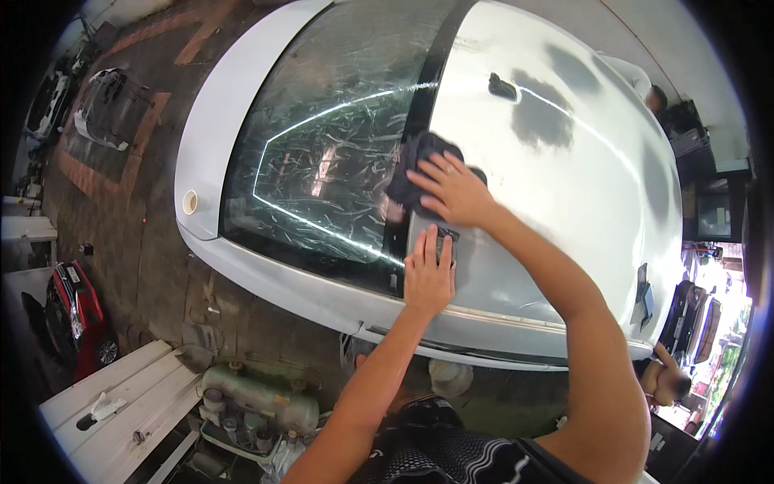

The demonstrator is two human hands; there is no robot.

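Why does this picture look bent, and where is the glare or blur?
In the head view, the wide lens bows the edges of the white roof and the corners go black; bright streaks glare off it and the dark glass; daylight at the right edge washes out; the right hand and dark cloth look fairly sharp.

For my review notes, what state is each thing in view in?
Black fabric cloth: crumpled, under the right hand
Person's bare right hand: fingers spread over the cloth, thumb hidden
Person's bare left hand: palm down, fingers extended at the roof's edge
White curved car roof: patched with grey
Dark car glass: streaked, reflecting light
Green cylindrical tank: lying on its side
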